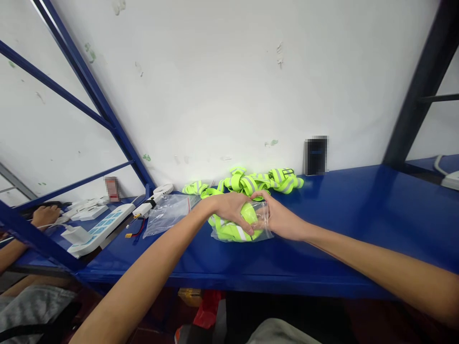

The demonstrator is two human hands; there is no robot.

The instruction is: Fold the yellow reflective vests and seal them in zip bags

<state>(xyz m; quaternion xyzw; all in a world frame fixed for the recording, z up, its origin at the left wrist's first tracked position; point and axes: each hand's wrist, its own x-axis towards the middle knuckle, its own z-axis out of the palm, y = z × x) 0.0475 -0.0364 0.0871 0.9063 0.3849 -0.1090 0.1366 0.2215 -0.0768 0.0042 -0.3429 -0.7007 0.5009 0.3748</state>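
Observation:
On the blue tabletop a clear plastic bag (267, 233) holds folded neon-yellow reflective straps (229, 231). My left hand (234, 209) curls over the top of the bundle, its fingers and thumb gripping the straps and bag. My right hand (281, 217) grips the bag at its right end, with its fingertips partly hidden behind the plastic. Just behind the hands lies a loose heap of more neon-yellow reflective straps (251, 182), reaching along the wall. To the left, further clear plastic bags (167, 215) lie flat.
A white power strip (103, 229), a small white fan (162, 189) and a battery pack with red-black leads (143, 208) stand left. A black box (315, 156) leans on the wall. Blue frame posts rise at left; another person's hand (46, 215) is beyond them.

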